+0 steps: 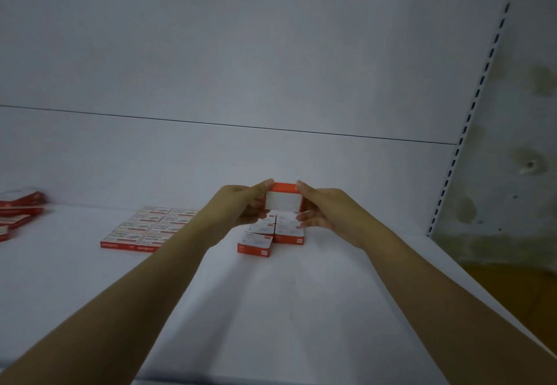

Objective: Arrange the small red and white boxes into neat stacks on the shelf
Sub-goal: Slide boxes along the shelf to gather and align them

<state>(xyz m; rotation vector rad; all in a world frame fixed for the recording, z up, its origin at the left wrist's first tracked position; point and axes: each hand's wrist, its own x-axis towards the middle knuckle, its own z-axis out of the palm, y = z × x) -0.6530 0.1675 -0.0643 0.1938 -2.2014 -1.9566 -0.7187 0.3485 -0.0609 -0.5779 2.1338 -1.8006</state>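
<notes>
While two hands (241, 207) (322, 213) grip one box (283, 202), eight boxes (150, 229) lie flat.

Red-white box (283, 202) upright, held above box cluster (272, 232) on white shelf (271, 309).

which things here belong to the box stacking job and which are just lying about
In the job:
small red and white box, pinched between left hand and right hand
cluster of matching boxes under it
white shelf

Lying about:
flat block of patterned-top boxes, further left
loose pile of red boxes, far left edge
slotted upright
stained wall
</notes>
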